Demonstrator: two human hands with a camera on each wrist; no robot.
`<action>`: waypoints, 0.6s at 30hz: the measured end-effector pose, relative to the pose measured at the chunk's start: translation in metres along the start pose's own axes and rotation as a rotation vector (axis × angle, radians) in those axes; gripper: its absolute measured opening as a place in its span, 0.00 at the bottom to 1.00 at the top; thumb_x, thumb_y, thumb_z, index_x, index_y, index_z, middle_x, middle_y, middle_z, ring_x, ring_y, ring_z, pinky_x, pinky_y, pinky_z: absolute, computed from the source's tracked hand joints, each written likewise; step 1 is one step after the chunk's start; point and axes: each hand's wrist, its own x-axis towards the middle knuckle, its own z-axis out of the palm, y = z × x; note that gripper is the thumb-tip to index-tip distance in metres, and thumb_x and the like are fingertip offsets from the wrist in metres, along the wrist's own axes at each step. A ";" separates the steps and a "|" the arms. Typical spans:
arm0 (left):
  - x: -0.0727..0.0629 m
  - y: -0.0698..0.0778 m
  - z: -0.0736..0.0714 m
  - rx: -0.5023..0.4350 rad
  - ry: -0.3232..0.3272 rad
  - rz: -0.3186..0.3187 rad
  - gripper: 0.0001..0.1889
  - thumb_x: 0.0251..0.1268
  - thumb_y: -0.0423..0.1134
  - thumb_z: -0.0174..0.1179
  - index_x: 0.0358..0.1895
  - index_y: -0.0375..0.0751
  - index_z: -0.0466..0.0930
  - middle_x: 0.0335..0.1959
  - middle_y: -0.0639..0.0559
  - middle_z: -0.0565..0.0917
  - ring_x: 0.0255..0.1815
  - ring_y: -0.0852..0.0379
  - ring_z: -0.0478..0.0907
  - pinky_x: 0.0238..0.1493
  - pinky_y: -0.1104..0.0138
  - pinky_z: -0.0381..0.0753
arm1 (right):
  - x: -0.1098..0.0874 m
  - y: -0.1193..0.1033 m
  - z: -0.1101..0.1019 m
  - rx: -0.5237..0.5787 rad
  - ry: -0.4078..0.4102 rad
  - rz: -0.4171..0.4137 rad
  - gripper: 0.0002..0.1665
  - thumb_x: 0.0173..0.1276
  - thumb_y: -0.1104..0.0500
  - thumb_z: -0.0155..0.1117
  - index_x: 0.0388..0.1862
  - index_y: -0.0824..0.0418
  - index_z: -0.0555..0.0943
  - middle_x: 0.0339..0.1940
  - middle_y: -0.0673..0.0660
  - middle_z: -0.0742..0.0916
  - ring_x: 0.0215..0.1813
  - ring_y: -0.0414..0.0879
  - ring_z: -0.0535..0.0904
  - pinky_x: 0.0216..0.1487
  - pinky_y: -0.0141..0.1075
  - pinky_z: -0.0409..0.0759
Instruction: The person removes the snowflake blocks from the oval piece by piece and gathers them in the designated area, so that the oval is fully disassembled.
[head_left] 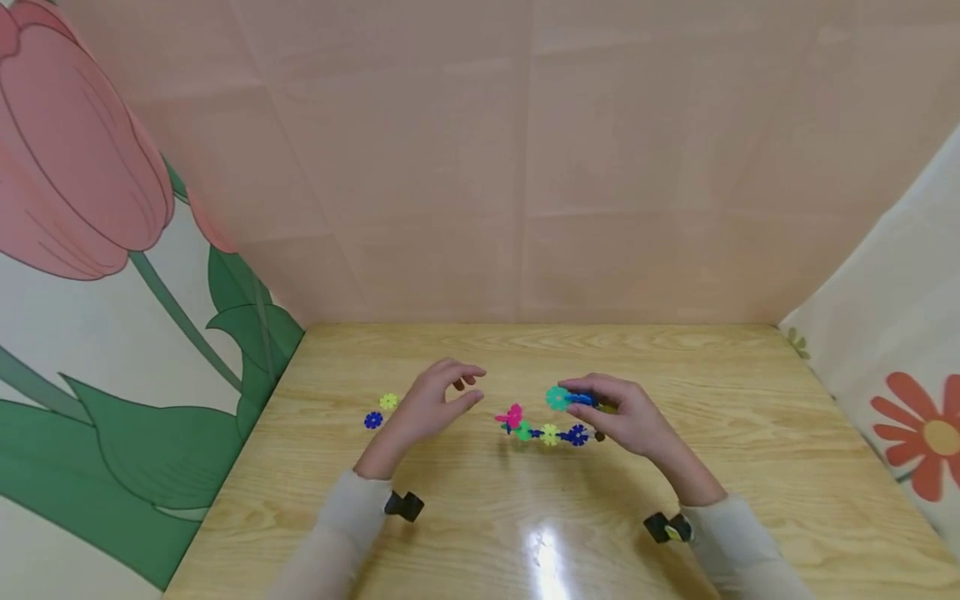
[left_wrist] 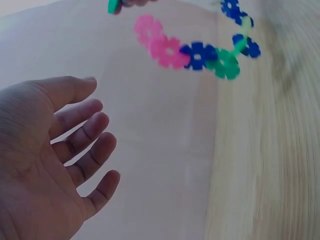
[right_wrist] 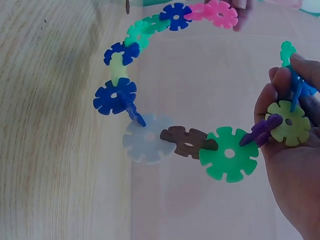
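Note:
A chain of interlocking plastic snowflake discs hangs in a curve from my right hand. Thumb and fingers of that hand pinch its upper end by a blue disc, with a teal disc sticking out past the fingertips. A yellow disc lies against the palm. Pink discs form the far end, pointing toward my left hand. This hand hovers to the left with loosely bent fingers and nothing in it; a gap separates it from the pink discs in the left wrist view.
On the wooden table, a loose yellow disc and a loose blue disc lie left of my left hand. A plain pinkish cloth rises behind the table, and flower-printed cloths flank it.

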 end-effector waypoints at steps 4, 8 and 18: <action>0.001 0.008 0.006 -0.002 0.006 0.024 0.17 0.73 0.44 0.62 0.61 0.46 0.81 0.52 0.54 0.81 0.50 0.56 0.78 0.46 0.63 0.79 | 0.001 -0.001 0.001 0.016 0.009 0.019 0.18 0.69 0.70 0.66 0.58 0.63 0.82 0.42 0.58 0.86 0.21 0.45 0.77 0.17 0.35 0.78; 0.002 0.013 0.012 -0.025 0.000 0.053 0.18 0.73 0.45 0.62 0.62 0.47 0.81 0.52 0.54 0.81 0.50 0.57 0.77 0.50 0.61 0.80 | 0.002 -0.001 0.002 0.036 0.014 0.051 0.15 0.69 0.68 0.67 0.54 0.62 0.83 0.38 0.57 0.86 0.24 0.41 0.78 0.16 0.38 0.78; 0.007 0.030 0.021 -0.062 -0.002 0.080 0.19 0.73 0.47 0.63 0.62 0.49 0.80 0.53 0.57 0.81 0.51 0.58 0.76 0.51 0.61 0.79 | 0.006 0.003 0.004 0.079 -0.015 0.018 0.11 0.73 0.70 0.61 0.51 0.61 0.81 0.36 0.59 0.85 0.28 0.41 0.78 0.15 0.41 0.77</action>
